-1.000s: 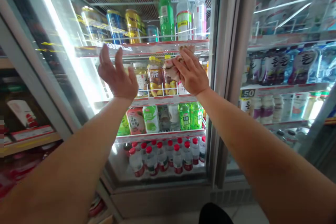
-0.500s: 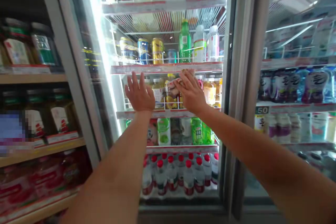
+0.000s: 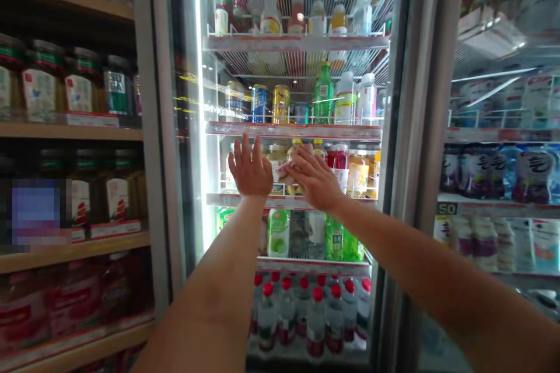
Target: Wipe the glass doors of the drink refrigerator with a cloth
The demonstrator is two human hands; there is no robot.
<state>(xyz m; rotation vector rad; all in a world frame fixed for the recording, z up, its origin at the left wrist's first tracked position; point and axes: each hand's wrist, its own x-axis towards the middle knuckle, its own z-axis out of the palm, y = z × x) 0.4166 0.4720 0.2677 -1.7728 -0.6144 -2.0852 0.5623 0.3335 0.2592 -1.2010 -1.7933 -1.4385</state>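
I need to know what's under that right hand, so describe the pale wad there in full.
The pale wad is bunched and soft-looking, whitish with a pinkish tinge; it may be a crumpled cloth or tissue, but the blur leaves its material unclear. Only a small part shows at the fingertips of the person's right hand, which covers the rest. It seems pressed against the glass door of a drinks cooler, level with the bottles on the shelf behind.
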